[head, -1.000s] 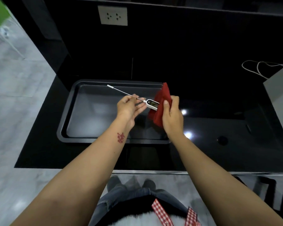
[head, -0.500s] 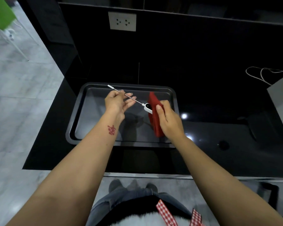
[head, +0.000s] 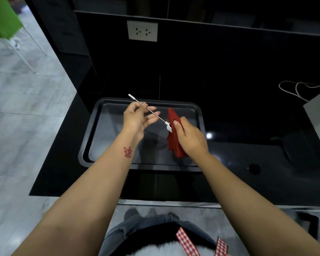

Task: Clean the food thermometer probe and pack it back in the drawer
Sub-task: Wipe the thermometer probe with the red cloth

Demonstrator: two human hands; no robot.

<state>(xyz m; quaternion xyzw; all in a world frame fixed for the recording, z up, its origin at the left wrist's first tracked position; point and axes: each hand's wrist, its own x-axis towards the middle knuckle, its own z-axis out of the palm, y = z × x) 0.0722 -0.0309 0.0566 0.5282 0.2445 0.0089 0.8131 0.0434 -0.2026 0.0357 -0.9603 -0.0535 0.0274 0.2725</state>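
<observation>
Our left hand (head: 137, 119) pinches the thin metal probe of the white food thermometer (head: 151, 112) mid-shaft, while our right hand (head: 189, 137) closes its grip on the folded red cloth (head: 174, 130) wrapped around the white head. Both grips hang above the dark rectangular metal tray (head: 92, 130) on the black desk (head: 248, 182). With so light a pinch, a hard wipe could twist the probe loose and drop it into the tray below.
</observation>
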